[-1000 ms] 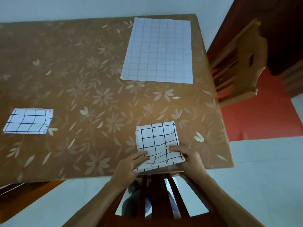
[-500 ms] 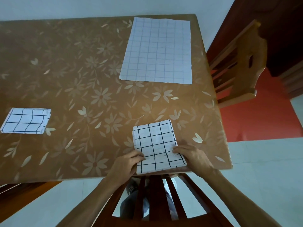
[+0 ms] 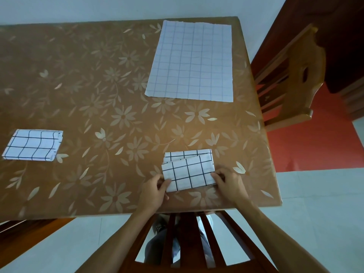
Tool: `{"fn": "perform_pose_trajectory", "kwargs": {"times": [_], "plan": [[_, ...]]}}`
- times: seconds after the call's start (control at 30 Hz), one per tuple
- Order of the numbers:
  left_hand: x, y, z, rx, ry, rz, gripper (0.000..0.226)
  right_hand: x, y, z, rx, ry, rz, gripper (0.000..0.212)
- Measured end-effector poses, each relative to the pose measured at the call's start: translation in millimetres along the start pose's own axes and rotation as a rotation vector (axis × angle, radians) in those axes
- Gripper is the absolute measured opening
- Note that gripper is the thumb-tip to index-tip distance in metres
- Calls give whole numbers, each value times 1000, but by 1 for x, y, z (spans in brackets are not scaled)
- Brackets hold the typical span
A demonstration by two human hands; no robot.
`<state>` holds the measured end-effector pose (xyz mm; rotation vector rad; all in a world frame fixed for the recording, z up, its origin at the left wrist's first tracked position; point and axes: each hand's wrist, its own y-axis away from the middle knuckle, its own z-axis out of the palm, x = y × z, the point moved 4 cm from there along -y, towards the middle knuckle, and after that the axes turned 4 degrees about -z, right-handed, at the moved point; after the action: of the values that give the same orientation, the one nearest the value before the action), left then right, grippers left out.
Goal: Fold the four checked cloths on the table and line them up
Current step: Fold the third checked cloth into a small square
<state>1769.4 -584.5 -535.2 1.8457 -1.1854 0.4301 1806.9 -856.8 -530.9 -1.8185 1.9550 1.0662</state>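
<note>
A white cloth with bold black checks lies near the table's front edge, its near half turned over onto the far half. My left hand pinches its left end and my right hand pinches its right end. A folded cloth of the same pattern rests at the left side of the table. Farther back on the right, a larger cloth with thin blue checks lies spread flat.
The table has a brown cover with a pale flower print. A wooden chair back stands between me and the front edge. Another wooden chair stands at the table's right side, over a red floor.
Both hands lifted the near edge of the black-checked cloth and carried it away from me, folding it in half into a narrower strip.
</note>
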Motion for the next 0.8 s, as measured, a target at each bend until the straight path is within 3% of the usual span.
{"fn": "perform_pose_trajectory", "kwargs": {"times": [0.23, 0.33, 0.7, 0.8], "plan": [[5, 2, -1, 74, 79, 52, 39, -2, -2, 1, 71, 11, 86, 24], [3, -2, -3, 83, 9, 101, 47, -2, -2, 3, 81, 28, 112, 25], [8, -7, -2, 145, -236, 210, 49, -9, -4, 1, 158, -56, 171, 19], [12, -6, 3, 232, -404, 234, 40, -11, -7, 2, 173, -43, 157, 20]]}}
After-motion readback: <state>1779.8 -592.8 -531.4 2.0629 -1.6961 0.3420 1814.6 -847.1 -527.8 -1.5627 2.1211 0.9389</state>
